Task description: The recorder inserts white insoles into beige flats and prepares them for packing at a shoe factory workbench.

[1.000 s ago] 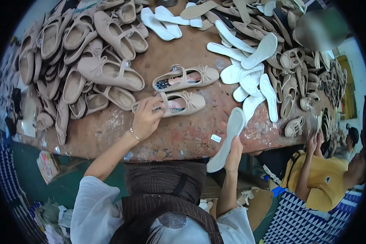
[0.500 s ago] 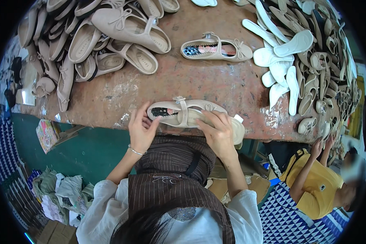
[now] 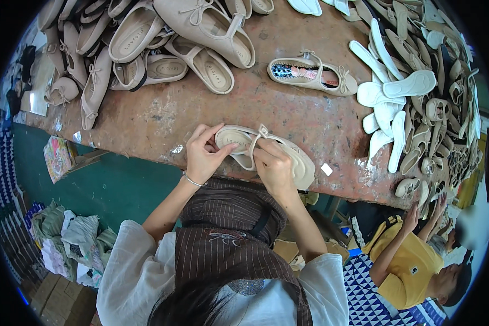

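A beige strapped shoe (image 3: 248,161) lies at the table's near edge, its heel toward my left hand (image 3: 202,156). That hand is closed on the heel, fingertips on the outer rim and thumb at the opening. A cream insole (image 3: 303,169) runs through the shoe: its heel end lies inside the shoe's heel, under the strap, while its broad front part sticks out beside the toe. My right hand (image 3: 273,164) pinches the insole near the strap and hides its middle.
A similar shoe (image 3: 304,76) with a patterned inside stands farther back. Beige shoes (image 3: 206,68) are heaped at the far left. White insoles (image 3: 392,94) and more shoes pile up at right. A small white piece (image 3: 326,169) lies nearby. A person in yellow (image 3: 410,261) works at right.
The insole has slid leftward into the shoe, and its heel end now covers the dark patterned bottom there. My right hand has moved with it toward the strap. The whole view has shifted.
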